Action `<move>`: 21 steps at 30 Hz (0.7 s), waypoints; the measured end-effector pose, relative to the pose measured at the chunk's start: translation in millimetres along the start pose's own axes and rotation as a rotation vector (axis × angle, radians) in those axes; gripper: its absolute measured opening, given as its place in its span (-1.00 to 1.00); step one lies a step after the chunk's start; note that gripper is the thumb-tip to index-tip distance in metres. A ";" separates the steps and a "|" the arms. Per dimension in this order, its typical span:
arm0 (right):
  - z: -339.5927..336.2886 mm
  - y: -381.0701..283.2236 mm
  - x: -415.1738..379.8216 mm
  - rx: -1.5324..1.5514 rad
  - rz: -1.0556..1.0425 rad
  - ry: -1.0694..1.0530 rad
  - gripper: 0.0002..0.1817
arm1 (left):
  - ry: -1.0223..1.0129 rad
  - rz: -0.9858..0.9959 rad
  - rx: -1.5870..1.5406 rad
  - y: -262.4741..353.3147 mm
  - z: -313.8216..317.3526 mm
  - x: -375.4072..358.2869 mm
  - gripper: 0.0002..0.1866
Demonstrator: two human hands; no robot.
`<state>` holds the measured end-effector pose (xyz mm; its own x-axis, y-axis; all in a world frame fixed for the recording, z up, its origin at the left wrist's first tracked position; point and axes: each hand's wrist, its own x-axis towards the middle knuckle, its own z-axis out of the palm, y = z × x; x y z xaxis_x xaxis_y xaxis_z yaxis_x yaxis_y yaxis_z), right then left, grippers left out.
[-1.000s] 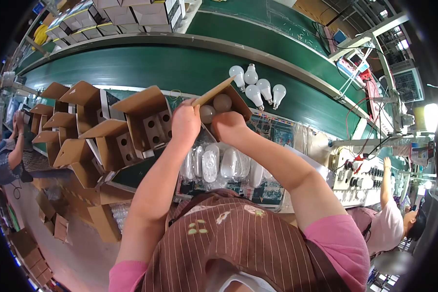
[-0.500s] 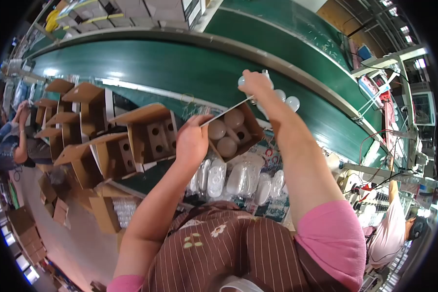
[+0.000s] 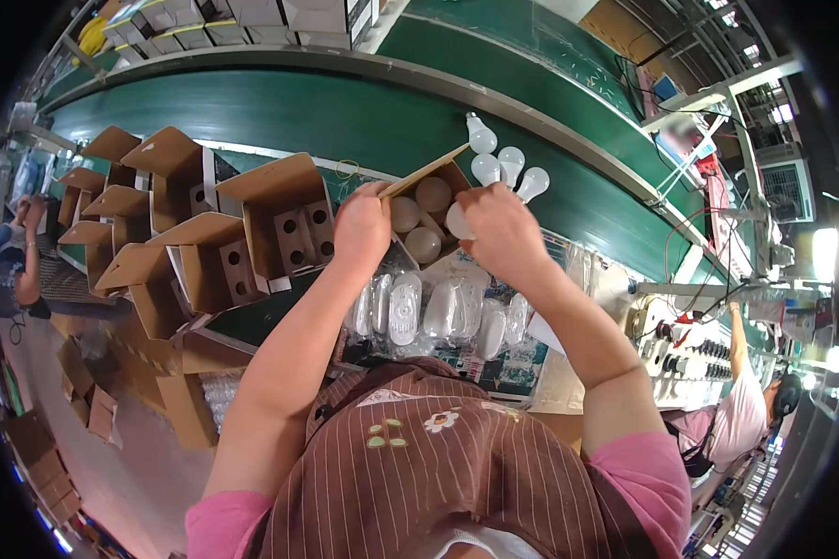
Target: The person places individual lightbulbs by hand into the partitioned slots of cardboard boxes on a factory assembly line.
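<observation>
A small open cardboard box (image 3: 426,175) stands tilted in front of me, with round white light bulbs (image 3: 433,195) seated inside it. My left hand (image 3: 362,226) is closed on the box's left side. Over the box's right side, my right hand (image 3: 506,228) grips another white bulb (image 3: 458,222) by the fingers, its round end toward the inside. Whether that bulb touches the insert is hidden. Several loose bulbs (image 3: 481,137) lie on the green conveyor belt (image 3: 345,121) just beyond my right hand.
Several open cardboard boxes (image 3: 278,196) with holed inserts stand to the left. Plastic-wrapped white remote controls (image 3: 405,309) lie on the near side. White boxes (image 3: 322,19) are stacked across the belt. Other people work at far left and far right (image 3: 746,410).
My right hand has come back from the bulbs on the belt to the box, bringing one bulb. My left hand stays at the box, whose flap looks more upright.
</observation>
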<state>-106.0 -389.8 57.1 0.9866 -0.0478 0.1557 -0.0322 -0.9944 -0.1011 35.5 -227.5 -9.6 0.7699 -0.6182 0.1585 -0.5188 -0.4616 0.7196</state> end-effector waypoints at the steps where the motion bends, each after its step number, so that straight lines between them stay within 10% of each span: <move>1: 14.5 -0.3 2.1 -0.098 -0.038 -0.031 -0.57 | 0.009 -0.020 -0.004 -1.6 1.6 -0.8 -0.77; 7: 61.0 -4.4 18.3 -0.469 -0.212 -0.387 -0.70 | -0.163 -0.018 0.075 9.0 -11.0 -7.0 -0.79; 9: 73.5 0.4 30.8 -0.237 -0.267 0.010 -0.59 | -0.077 0.028 0.152 -15.9 9.5 -8.5 -0.81; 11: 64.2 -9.7 46.0 -0.506 -0.044 -0.769 -0.68 | 0.039 -0.047 -0.075 -16.8 20.2 -6.6 -0.75; 21: 49.4 -10.1 10.1 -0.245 -0.112 -0.332 -0.80 | 0.040 -0.044 -0.202 -20.3 28.7 -4.4 -0.71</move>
<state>-87.8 -375.5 11.1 0.9828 0.0553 -0.1764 0.0808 -0.9867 0.1407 32.0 -233.6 -44.3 0.8064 -0.5726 0.1479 -0.4023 -0.3479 0.8468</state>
